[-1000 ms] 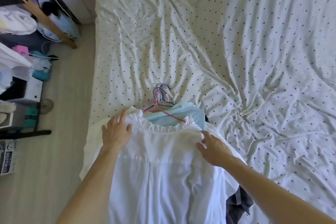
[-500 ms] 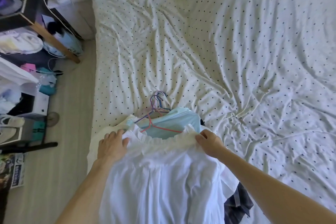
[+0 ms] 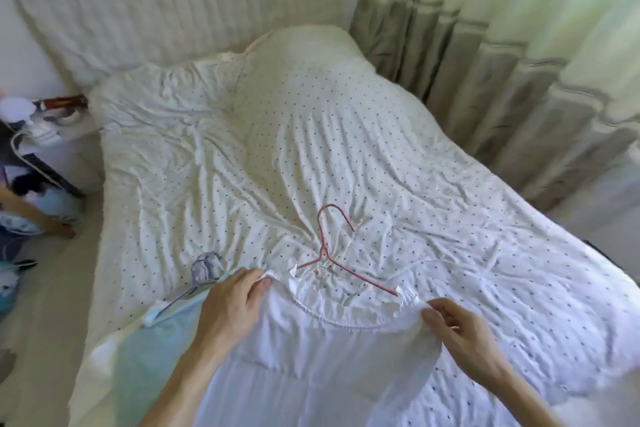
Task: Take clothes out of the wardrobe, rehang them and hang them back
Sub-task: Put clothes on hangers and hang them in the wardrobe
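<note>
Head view cuts the white garment (image 3: 329, 374) off at the lower edge, so we cannot see its hem. It lies flat on the near end of the bed (image 3: 277, 149), its long axis running from us toward the headboard, with the frilled neckline at the far end. A red hanger (image 3: 323, 246) rests on the dotted sheet at that neckline, hook pointing away from us. Its left arm slips under the frill, and the tip of its right arm shows at the collar. Our left hand (image 3: 232, 305) pinches the left side of the neckline and our right hand (image 3: 464, 333) pinches the right. To the left, a pale blue garment (image 3: 152, 350) is partly covered, and its lilac hanger (image 3: 189, 289) is blurred.
</note>
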The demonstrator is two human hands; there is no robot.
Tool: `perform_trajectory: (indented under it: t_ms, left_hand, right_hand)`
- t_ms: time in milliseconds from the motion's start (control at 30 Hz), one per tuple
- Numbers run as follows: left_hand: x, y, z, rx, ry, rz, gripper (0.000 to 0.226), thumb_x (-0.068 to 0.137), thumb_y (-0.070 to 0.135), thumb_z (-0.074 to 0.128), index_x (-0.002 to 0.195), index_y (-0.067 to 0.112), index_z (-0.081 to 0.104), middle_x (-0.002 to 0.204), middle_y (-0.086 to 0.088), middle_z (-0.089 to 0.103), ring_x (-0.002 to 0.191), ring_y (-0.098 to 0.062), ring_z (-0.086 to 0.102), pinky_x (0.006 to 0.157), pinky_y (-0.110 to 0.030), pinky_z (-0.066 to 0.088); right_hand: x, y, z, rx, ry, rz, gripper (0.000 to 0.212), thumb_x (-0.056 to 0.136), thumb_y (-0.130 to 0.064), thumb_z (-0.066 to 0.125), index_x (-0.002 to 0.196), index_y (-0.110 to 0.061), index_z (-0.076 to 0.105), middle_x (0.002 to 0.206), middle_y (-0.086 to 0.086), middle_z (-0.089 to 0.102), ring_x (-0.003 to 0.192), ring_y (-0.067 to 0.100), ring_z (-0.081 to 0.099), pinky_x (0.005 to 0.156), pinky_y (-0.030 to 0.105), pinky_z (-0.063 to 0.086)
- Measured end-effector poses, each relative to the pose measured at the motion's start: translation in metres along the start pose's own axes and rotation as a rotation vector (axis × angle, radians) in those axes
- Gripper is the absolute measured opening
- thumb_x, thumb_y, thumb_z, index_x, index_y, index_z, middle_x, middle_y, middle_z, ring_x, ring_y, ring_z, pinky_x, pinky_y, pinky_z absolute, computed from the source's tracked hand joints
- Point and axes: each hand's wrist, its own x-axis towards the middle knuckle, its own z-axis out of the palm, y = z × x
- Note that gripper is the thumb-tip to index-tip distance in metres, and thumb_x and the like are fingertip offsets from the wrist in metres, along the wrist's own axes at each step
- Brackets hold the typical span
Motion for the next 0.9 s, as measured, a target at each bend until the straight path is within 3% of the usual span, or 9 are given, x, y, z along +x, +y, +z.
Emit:
perform_trajectory:
  t_ms: [133, 200, 367, 500, 600, 700, 833, 900]
  left_hand:
    - [0.018, 0.137, 0.013, 0.017, 0.041, 0.262, 0.019, 0.101, 0.032, 0.055, 0.099, 0.02, 0.069, 0.093, 0.006, 0.07, 0.081, -0.023, 0.067, 0.069, -0.036, 0.047]
    - [0.018, 0.216, 0.025, 0.0, 0.073, 0.391, 0.025, 0.1, 0.034, 0.052, 0.093, 0.017, 0.07, 0.087, 0.004, 0.069, 0.076, -0.026, 0.066, 0.065, -0.035, 0.046]
    - [-0.006, 0.407, 0.065, -0.11, 0.105, 0.669, 0.04, 0.097, 0.044, 0.039, 0.101, 0.02, 0.071, 0.094, 0.003, 0.071, 0.085, -0.029, 0.068, 0.072, -0.043, 0.05]
    - [-0.037, 0.532, 0.098, -0.175, 0.099, 0.853, 0.035, 0.099, 0.04, 0.042, 0.101, 0.019, 0.071, 0.088, -0.001, 0.068, 0.081, -0.031, 0.065, 0.07, -0.045, 0.048]
    - [-0.063, 0.593, 0.123, -0.266, 0.028, 0.967, 0.032, 0.1, 0.039, 0.044, 0.101, 0.02, 0.07, 0.082, 0.001, 0.063, 0.079, -0.03, 0.064, 0.07, -0.045, 0.048]
    - [-0.076, 0.637, 0.142, -0.374, -0.085, 1.051, 0.026, 0.101, 0.038, 0.05, 0.102, 0.021, 0.07, 0.083, 0.001, 0.065, 0.079, -0.028, 0.065, 0.071, -0.047, 0.052]
    - [-0.076, 0.681, 0.163, -0.257, -0.217, 1.147, 0.049, 0.094, 0.057, 0.043, 0.104, 0.019, 0.071, 0.085, -0.006, 0.071, 0.081, -0.036, 0.063, 0.074, -0.047, 0.052]
    - [-0.083, 0.706, 0.172, -0.227, -0.334, 1.165, 0.044, 0.093, 0.059, 0.05, 0.109, 0.024, 0.069, 0.096, -0.003, 0.072, 0.092, -0.033, 0.063, 0.083, -0.046, 0.05]
  right_hand:
    - [-0.053, 0.042, -0.107, 0.009, 0.174, -0.019, 0.018, 0.096, -0.029, 0.066, 0.081, -0.037, 0.071, 0.072, -0.02, 0.066, 0.068, 0.001, 0.059, 0.063, 0.015, 0.044]
    - [-0.086, 0.067, -0.16, 0.005, 0.275, -0.007, 0.017, 0.097, -0.028, 0.064, 0.083, -0.033, 0.07, 0.07, -0.023, 0.064, 0.067, -0.001, 0.057, 0.062, 0.016, 0.042]
    - [-0.177, 0.126, -0.291, 0.02, 0.593, -0.009, 0.017, 0.097, -0.03, 0.063, 0.085, -0.041, 0.067, 0.084, -0.025, 0.068, 0.08, 0.001, 0.063, 0.068, 0.01, 0.045]
    - [-0.243, 0.156, -0.368, -0.005, 0.82, -0.046, 0.017, 0.097, -0.026, 0.063, 0.086, -0.039, 0.066, 0.086, -0.023, 0.068, 0.081, -0.004, 0.063, 0.07, 0.004, 0.042]
    - [-0.286, 0.181, -0.399, -0.008, 0.931, -0.016, 0.012, 0.098, -0.027, 0.061, 0.088, -0.029, 0.067, 0.083, -0.008, 0.067, 0.08, 0.006, 0.062, 0.07, 0.01, 0.043]
    - [-0.319, 0.199, -0.422, -0.009, 1.054, 0.03, 0.018, 0.101, -0.029, 0.057, 0.087, -0.022, 0.065, 0.084, -0.007, 0.064, 0.081, 0.008, 0.06, 0.071, 0.014, 0.043]
    - [-0.364, 0.226, -0.443, -0.022, 1.263, 0.178, 0.021, 0.102, -0.033, 0.055, 0.086, -0.021, 0.063, 0.071, -0.008, 0.061, 0.069, 0.006, 0.057, 0.059, 0.013, 0.039]
    - [-0.383, 0.239, -0.444, -0.031, 1.298, 0.246, 0.021, 0.102, -0.033, 0.055, 0.085, -0.022, 0.061, 0.069, -0.01, 0.058, 0.067, 0.004, 0.055, 0.058, 0.013, 0.038]
